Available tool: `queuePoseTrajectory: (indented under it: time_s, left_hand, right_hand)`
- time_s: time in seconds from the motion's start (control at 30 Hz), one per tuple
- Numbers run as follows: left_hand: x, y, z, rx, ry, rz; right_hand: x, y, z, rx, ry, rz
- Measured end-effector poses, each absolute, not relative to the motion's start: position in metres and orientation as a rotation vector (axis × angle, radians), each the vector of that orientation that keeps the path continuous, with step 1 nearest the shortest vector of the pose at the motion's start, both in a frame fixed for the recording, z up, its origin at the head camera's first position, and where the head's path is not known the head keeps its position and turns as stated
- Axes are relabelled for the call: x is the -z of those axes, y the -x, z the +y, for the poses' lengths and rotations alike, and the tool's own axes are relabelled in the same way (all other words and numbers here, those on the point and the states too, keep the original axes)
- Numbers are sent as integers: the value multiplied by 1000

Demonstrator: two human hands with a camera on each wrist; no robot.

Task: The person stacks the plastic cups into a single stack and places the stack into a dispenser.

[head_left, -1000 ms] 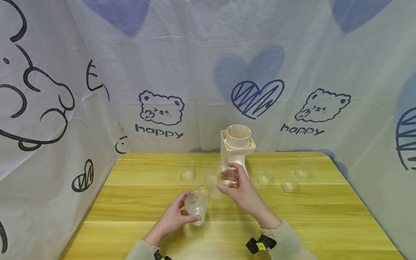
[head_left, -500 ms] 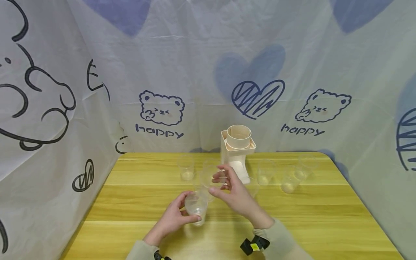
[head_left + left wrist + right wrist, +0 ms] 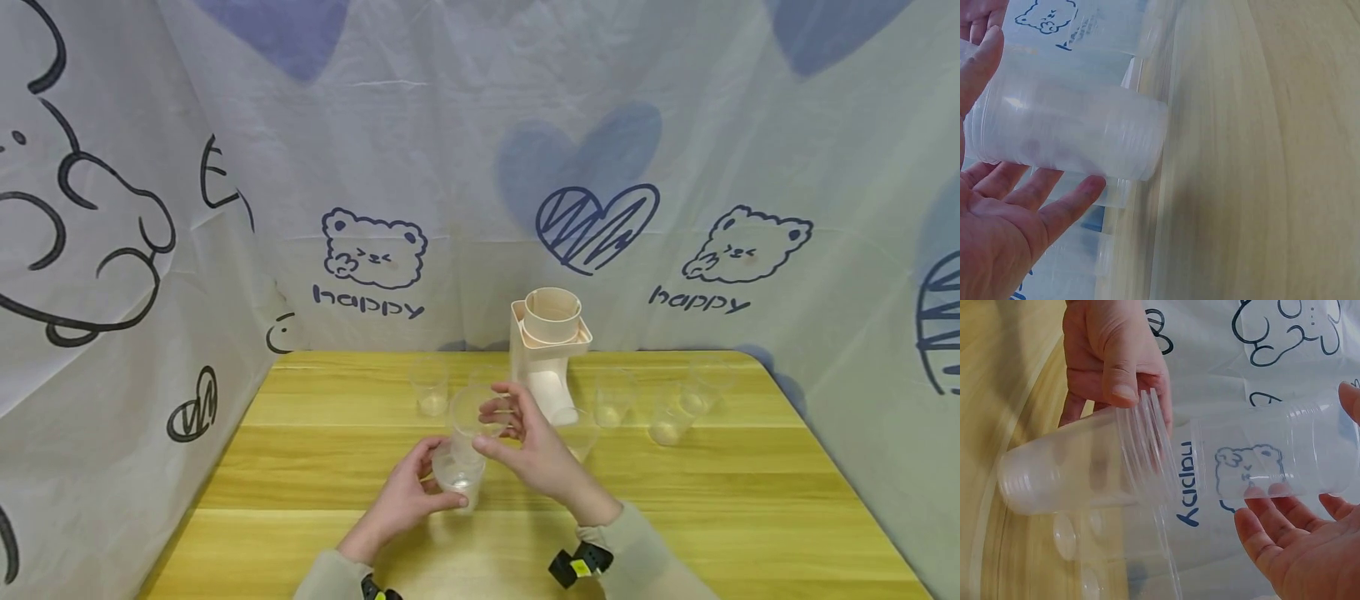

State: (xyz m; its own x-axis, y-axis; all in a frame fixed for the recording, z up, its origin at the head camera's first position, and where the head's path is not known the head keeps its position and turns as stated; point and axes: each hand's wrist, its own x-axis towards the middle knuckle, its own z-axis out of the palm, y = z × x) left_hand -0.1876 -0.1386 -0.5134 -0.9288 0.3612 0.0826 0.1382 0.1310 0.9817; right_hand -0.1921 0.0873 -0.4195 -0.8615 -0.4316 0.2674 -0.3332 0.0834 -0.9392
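My left hand grips a small stack of nested clear plastic cups, upright near the table's middle. In the right wrist view, several rims are bunched at the top of this stack, with my left thumb beside them. My right hand holds a single clear plastic cup by its upper part, fingers and thumb around its side. That cup's base is just over the stack's mouth, lined up with it. In the left wrist view, the stack is close over the wooden surface, with my left fingers along its side.
A cream plastic holder with a round tube stands at the back of the wooden table. Clear cups stand around it: one cup at left, another cup in front, and several at right, including this cup. A printed cloth hangs behind.
My right hand has moved left and slightly down, bringing its cup from beside the holder to over the stack. My left hand has shifted slightly right and up with the stack.
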Motion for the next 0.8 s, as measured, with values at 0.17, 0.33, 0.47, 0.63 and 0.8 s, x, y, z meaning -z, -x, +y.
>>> queuePoseTrajectory:
  time_s: [0.17,0.33,0.47,0.63,0.8]
  left_hand:
    - [514,189,-137,-1909,-506,2224]
    - [515,190,-136,-1913,-506,2234]
    - [515,190,-136,-1912,-501,2243]
    - [515,190,-136,-1907,-477,2241]
    - [516,188,-136,-1900,-468,2240]
  right_hand:
    - [423,193,87,1890,794,2264]
    - [426,194,88,1877,800,2278]
    - [427,195,88,1887,827,2252]
    - [427,194,88,1903,842,2205]
    - [431,194,87,1866,838,2235]
